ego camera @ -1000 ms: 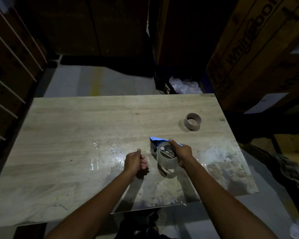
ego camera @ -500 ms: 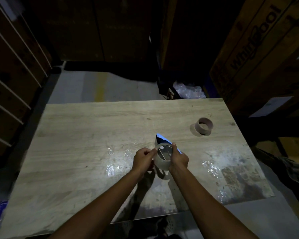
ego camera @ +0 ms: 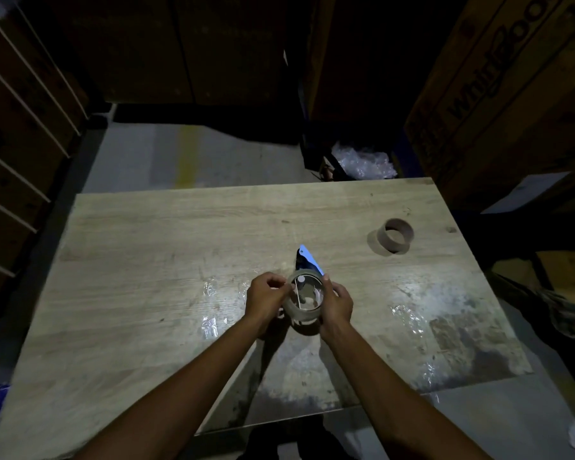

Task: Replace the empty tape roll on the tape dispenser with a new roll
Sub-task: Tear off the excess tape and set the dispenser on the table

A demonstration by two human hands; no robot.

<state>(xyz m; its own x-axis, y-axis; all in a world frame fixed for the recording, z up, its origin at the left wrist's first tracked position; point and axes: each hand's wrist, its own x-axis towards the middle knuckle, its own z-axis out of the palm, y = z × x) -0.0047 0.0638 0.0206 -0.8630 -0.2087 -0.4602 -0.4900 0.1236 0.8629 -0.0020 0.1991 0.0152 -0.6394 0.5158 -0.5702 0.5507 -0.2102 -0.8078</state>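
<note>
Empty core (ego camera: 395, 240) off, parked near tabletop's far right corner. New roll (ego camera: 304, 300) seemingly seated on dispenser (ego camera: 307, 260), mid-tabletop. Left hand (ego camera: 266, 298) pinching roll's edge, right hand (ego camera: 337, 302) curled around it. Threading left.

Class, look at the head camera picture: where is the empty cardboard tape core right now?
In the head view, the empty cardboard core stands alone near the far right corner of the wooden table, well beyond and right of both hands, touching nothing else.
</note>
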